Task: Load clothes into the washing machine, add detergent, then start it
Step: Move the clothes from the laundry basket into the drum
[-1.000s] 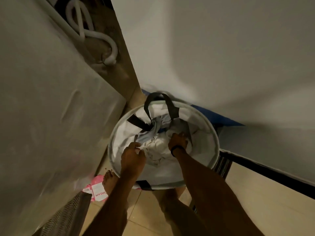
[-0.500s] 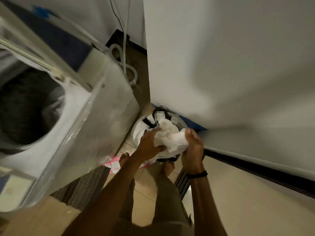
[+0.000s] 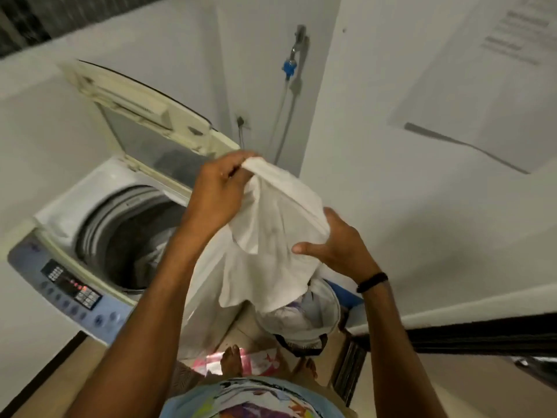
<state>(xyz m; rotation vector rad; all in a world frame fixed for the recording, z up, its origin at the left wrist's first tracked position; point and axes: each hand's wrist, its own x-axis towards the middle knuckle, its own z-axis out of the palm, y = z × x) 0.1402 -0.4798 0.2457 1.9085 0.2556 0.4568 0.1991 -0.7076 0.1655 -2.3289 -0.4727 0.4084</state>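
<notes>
A white garment (image 3: 271,236) hangs in the air between my hands, to the right of the washing machine. My left hand (image 3: 217,194) grips its top edge, and my right hand (image 3: 334,245) holds its right side. The top-loading washing machine (image 3: 75,212) stands at the left with its lid (image 3: 141,122) raised. Its dark drum (image 3: 129,236) is open and some laundry shows inside. A control panel (image 3: 69,288) with buttons runs along its front. Below the garment stands the white laundry basket (image 3: 325,315) with clothes in it.
White walls close in behind and to the right, with a tap and hose (image 3: 289,67) in the corner. A paper sheet (image 3: 488,70) hangs on the right wall. A pink-and-white packet (image 3: 259,363) lies on the floor by my bare feet. A dark mat (image 3: 349,369) lies at the right.
Both hands lifted the white garment out of the basket up to chest height beside the machine. The view swung up from the basket to the open washer.
</notes>
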